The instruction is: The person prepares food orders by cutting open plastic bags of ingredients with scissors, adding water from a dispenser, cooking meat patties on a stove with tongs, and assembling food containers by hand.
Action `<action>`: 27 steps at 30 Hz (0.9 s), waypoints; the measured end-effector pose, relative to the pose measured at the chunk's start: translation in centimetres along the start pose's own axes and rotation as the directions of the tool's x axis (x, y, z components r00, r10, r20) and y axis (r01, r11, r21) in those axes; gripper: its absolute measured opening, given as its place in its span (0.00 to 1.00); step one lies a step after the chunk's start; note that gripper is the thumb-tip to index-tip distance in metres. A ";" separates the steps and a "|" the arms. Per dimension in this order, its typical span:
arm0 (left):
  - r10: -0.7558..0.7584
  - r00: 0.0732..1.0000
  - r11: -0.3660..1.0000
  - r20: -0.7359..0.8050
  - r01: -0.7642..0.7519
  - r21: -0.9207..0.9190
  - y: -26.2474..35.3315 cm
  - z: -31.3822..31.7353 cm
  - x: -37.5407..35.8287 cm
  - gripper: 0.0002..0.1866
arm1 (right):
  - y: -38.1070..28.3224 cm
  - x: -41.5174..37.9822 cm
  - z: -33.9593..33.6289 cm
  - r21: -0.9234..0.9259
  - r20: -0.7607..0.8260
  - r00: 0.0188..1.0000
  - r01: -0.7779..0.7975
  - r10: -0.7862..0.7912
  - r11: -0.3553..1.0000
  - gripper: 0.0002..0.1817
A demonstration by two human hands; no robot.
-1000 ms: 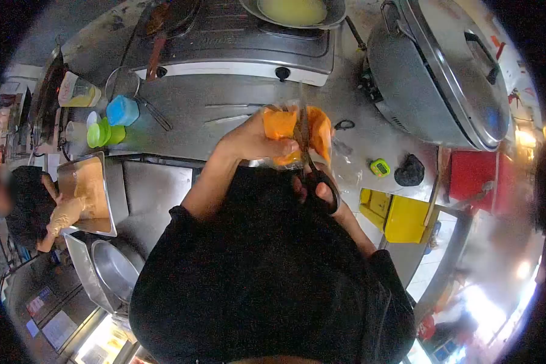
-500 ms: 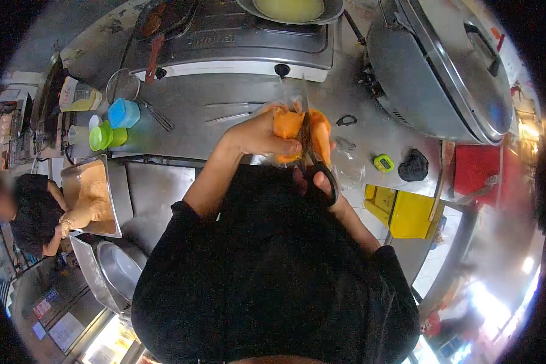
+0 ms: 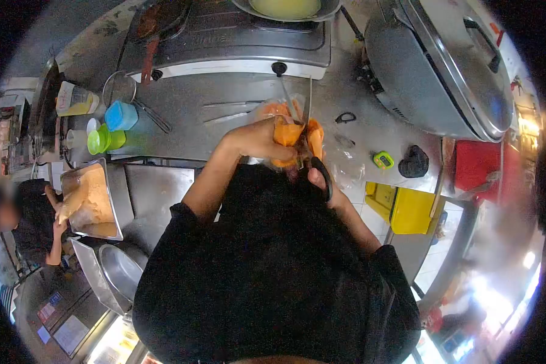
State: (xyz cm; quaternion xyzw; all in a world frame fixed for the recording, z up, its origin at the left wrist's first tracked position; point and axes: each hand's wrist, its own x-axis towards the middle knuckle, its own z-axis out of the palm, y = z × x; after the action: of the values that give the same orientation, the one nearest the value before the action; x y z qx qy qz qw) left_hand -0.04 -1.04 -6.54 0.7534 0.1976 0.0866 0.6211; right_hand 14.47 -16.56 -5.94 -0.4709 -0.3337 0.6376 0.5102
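My left hand [image 3: 259, 139] is closed around an orange, glossy piece of food [image 3: 289, 133], whose kind I cannot make out. Black-handled scissors [image 3: 327, 181] are in my right hand [image 3: 317, 179], their long metal blades pointing away from me and spread apart at the orange food. More orange food [image 3: 315, 138] shows just right of the blades. Beyond my left hand lies a clear plastic bag [image 3: 277, 109] with orange bits in it. The undersides of the food and some fingers are hidden.
A gas stove [image 3: 224, 45] with pans stands ahead, and a big lidded cooker [image 3: 431, 79] at right. Near me are a green timer [image 3: 383, 160], yellow bin [image 3: 411, 211] and green cups [image 3: 108, 139]. At left, a co-worker [image 3: 33, 212] handles a tray [image 3: 116, 212].
The scissor blades, nearly together before, are now spread apart. My left hand has shifted slightly, and the bag with orange bits shows more clearly. The co-worker's hands have moved at the tray.
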 end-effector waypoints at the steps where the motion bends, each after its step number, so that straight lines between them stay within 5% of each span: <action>1: -0.024 0.999 0.999 0.035 0.025 -0.044 -0.4 0.2 0.0 0.16 | 0.1 0.2 0.0 0.015 0.015 1.000 0.001 -0.002 1.000 0.45; 6: -0.128 0.983 0.932 0.135 0.165 -0.324 -0.5 -0.2 -0.6 0.18 | -0.6 0.2 -0.8 -0.025 0.028 0.985 -0.168 0.169 0.985 0.43; 8: -0.023 0.992 0.825 0.126 0.090 -0.558 -1.6 -0.1 -1.2 0.22 | -0.3 0.6 0.1 -0.022 -0.035 0.999 0.005 -0.006 1.000 0.42; 12: -0.059 0.978 0.973 0.200 0.101 -0.209 -4.1 0.4 -1.5 0.27 | 0.4 0.3 -1.7 0.107 0.082 0.991 -0.115 0.107 0.988 0.33; 14: -0.025 0.978 0.807 0.207 0.142 -0.574 -4.4 1.1 -1.8 0.31 | -0.3 0.8 -2.1 0.223 0.105 0.988 -0.138 0.117 0.965 0.29; 15: -0.022 0.979 0.808 0.202 0.137 -0.573 -3.3 0.9 -2.3 0.31 | -0.6 1.0 -2.2 0.219 0.108 0.987 -0.137 0.115 0.966 0.29; 17: 0.000 0.997 0.643 0.082 0.063 -0.763 -2.1 -0.5 -3.6 0.30 | -1.4 1.4 -2.5 -0.480 0.160 0.986 0.036 0.048 0.877 0.24; 19: 0.082 0.996 0.547 0.023 -0.026 -0.837 -3.4 -2.3 -4.5 0.27 | -3.3 1.1 -2.5 -0.548 0.110 0.989 -0.021 0.097 0.836 0.22; 21: -0.247 0.930 0.688 -0.271 -0.029 -0.725 -4.5 -4.6 -6.7 0.18 | -4.7 0.6 -3.7 -0.720 0.036 0.990 0.118 -0.133 0.684 0.16; 22: -0.243 0.931 0.686 -0.271 -0.033 -0.727 -5.0 -5.2 -6.8 0.18 | -5.2 0.5 -4.7 -0.796 -0.059 0.975 0.085 -0.216 0.599 0.16; 24: -0.442 0.612 0.896 -0.656 0.343 -0.283 -6.0 -5.9 -6.5 0.13 | -6.9 0.2 -7.2 -0.890 -0.228 0.941 -0.097 -0.250 0.446 0.16; 26: -0.382 0.633 0.918 -0.673 0.341 -0.201 -8.6 -6.1 -5.8 0.14 | -8.0 0.0 -10.0 -0.905 -0.310 0.928 -0.222 -0.205 0.364 0.16; 27: -0.323 0.656 0.932 -0.682 0.345 -0.109 -9.3 -6.1 -5.6 0.14 | -7.2 0.0 -11.8 -0.957 -0.284 0.902 -0.247 -0.326 0.151 0.16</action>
State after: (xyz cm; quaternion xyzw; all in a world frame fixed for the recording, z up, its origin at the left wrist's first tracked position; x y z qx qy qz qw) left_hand -9.22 3.55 -13.66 0.6263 0.5503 0.2419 0.4964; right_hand 27.97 -15.33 -3.38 -0.8053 -0.5579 0.1280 0.1545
